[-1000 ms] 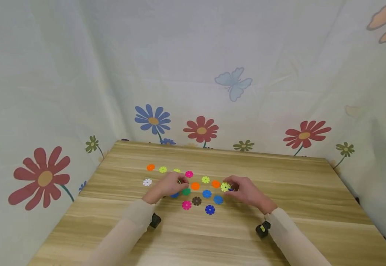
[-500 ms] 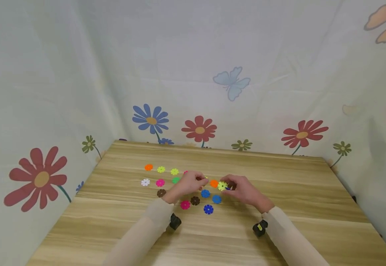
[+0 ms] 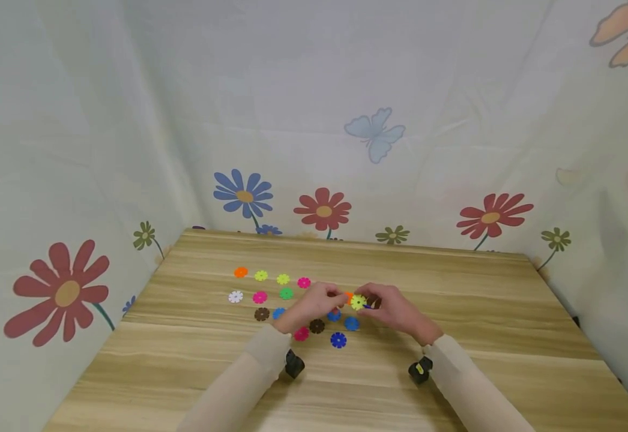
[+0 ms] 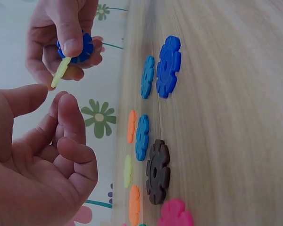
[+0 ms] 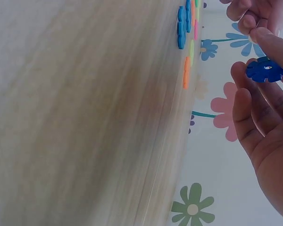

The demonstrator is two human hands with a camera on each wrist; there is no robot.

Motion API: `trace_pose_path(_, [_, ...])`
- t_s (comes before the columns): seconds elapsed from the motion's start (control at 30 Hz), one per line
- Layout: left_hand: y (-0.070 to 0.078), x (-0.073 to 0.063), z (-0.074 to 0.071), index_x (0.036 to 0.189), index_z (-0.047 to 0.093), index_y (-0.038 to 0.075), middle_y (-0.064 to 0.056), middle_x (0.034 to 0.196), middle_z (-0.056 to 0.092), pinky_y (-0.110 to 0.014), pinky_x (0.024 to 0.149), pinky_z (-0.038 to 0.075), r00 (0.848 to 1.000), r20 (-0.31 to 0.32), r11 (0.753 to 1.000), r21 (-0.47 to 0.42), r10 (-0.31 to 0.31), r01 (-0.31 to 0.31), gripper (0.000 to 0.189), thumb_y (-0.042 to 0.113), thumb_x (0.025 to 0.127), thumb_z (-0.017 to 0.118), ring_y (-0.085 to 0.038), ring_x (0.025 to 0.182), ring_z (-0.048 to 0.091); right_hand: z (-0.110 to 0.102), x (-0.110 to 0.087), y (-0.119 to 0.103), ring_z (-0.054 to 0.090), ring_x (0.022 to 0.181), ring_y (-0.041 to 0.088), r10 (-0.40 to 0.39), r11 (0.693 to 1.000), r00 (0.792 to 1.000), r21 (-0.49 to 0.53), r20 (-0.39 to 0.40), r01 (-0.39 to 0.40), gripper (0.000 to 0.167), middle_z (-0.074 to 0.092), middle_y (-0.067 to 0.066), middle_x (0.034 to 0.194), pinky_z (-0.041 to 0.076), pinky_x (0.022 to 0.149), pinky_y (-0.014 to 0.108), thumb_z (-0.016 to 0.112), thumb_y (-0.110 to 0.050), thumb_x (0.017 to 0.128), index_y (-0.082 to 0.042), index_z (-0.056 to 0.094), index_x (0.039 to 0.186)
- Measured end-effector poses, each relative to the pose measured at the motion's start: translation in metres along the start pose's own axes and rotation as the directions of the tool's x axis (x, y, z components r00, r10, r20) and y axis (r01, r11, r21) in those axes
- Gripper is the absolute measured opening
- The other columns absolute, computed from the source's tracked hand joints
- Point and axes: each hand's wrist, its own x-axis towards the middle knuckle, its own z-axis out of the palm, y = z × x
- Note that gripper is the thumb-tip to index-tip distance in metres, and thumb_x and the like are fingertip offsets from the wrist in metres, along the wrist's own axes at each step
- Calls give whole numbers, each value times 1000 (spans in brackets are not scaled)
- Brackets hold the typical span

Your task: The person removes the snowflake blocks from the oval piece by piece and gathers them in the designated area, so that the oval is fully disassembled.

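My right hand (image 3: 392,309) pinches two joined plastic snowflake discs between thumb and fingers. One is yellow-green (image 4: 61,71), edge-on in the left wrist view; the other is dark blue (image 4: 83,51), slotted crosswise to it. Above the table, my left hand (image 3: 316,305) is just left of them, its thumb and fingertips right at the yellow-green disc's edge. In the left wrist view its fingers are loosely bent, with a gap to the thumb and nothing seen between. Loose discs lie below, among them a brown disc (image 4: 159,173) and a dark blue disc (image 3: 338,340).
More snowflake discs lie flat left of the hands: an orange disc (image 3: 241,272), a white disc (image 3: 235,297), a pink disc (image 3: 260,297) and a green disc (image 3: 286,293). Behind the wooden table (image 3: 481,300) hangs a flower-patterned cloth (image 3: 292,120).
My left hand has moved right, from over the green and blue discs to beside the right hand, uncovering several discs. The right hand keeps its hold on the joined discs, nearly in place.
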Motion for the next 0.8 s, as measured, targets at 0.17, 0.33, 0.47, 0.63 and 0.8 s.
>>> trace_pose_path(0.17, [2, 1, 4, 86, 67, 5, -11, 82, 64, -31, 64, 46, 1000, 5, 1000, 1, -10, 10, 22, 25, 93, 60, -32, 78, 60, 0, 1, -3, 55, 76, 10, 1, 1000, 1000, 7, 10, -1, 32, 61, -8, 91, 50, 68, 27, 74, -18, 84, -11, 64, 113])
trace_pose_path(0.33, [1, 2, 7, 83, 67, 9, -10, 83, 65, -33, 66, 47, 1000, 9, 1000, -4, -19, 19, 18, 22, 93, 60, -32, 79, 60, 1, 1, -4, 55, 77, 11, 16, 1000, 1000, 8, 25, -16, 35, 61, -8, 90, 49, 68, 26, 73, -20, 84, -8, 63, 115])
trace_pose_path(0.47, [-1, 3, 6, 88, 67, 2, -14, 86, 65, -38, 70, 49, 1000, 15, 1000, -17, -8, 8, 22, 22, 93, 58, -32, 79, 60, 2, 1, -5, 57, 77, 11, 9, 1000, 1000, 18, 11, -9, 34, 62, -6, 89, 50, 67, 27, 73, -16, 84, -8, 62, 115])
trace_pose_path(0.63, [-3, 1, 0, 94, 66, -1, -20, 93, 64, -42, 70, 48, 1000, -1, 998, -63, 10, -10, 23, 21, 94, 57, -31, 80, 61, 2, 0, -2, 59, 79, 10, 14, 1000, 1000, 15, -14, -14, 32, 64, -3, 91, 50, 68, 27, 71, -15, 85, -8, 59, 114])
trace_pose_path(0.8, [-2, -3, -5, 96, 65, 0, -22, 96, 63, -42, 72, 48, 1000, -11, 997, -83, -1, 0, 21, 19, 95, 55, -31, 81, 60, 1, -1, 2, 58, 76, 8, 24, 1000, 999, -11, -42, -25, 18, 63, -5, 87, 50, 66, 26, 70, -15, 87, -9, 63, 102])
